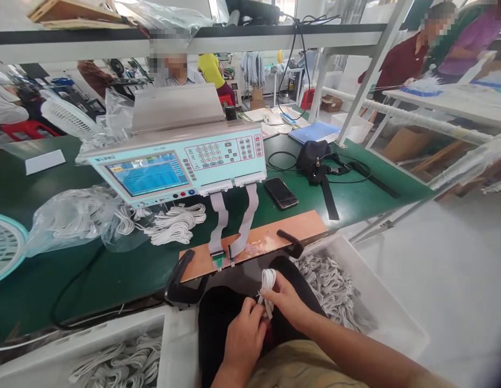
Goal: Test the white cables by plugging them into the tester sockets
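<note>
Above my lap I have a coiled white cable [268, 280], looped into a small bundle. My right hand [288, 299] is closed around the bundle's right side, thumb across its front. Lower down, my left hand [246, 328] pinches the bottom of the same bundle, its fingertips close to the right thumb. Just ahead, an orange-brown board [274, 234] lies along the table edge, with two flat ribbon cables [246, 221] ending in small connectors on it. They run up to a light-blue tester [177, 161] with a lit screen and a keypad.
White bins of coiled cables stand at my right [390, 302] and left [179, 339]. Black clamps [185, 275] hold the board. On the green table [355, 202] lie a phone [280, 193], a black pouch [313, 159], more cable coils [175, 223] and a plastic bag [68, 218].
</note>
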Action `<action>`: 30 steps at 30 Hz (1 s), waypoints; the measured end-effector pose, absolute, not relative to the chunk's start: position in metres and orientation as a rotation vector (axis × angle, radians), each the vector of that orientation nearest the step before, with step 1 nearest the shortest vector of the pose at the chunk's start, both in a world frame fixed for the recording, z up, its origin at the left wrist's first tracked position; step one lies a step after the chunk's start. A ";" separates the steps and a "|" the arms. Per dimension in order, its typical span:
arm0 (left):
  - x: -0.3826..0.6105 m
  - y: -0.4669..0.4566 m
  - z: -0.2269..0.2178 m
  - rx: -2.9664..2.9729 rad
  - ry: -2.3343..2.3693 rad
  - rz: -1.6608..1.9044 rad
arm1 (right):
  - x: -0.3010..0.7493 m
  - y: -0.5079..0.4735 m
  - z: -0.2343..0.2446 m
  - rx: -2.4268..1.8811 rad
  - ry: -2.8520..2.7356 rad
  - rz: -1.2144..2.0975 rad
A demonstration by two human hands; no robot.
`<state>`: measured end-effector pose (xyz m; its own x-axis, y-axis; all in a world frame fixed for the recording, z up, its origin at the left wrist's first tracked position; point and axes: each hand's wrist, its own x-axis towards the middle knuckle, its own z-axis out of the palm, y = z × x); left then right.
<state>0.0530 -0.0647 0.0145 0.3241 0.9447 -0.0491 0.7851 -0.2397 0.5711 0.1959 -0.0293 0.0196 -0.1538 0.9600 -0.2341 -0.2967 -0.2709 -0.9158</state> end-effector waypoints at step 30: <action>0.019 -0.030 0.027 0.555 1.144 0.996 | 0.190 -0.007 0.037 -0.736 -2.418 0.485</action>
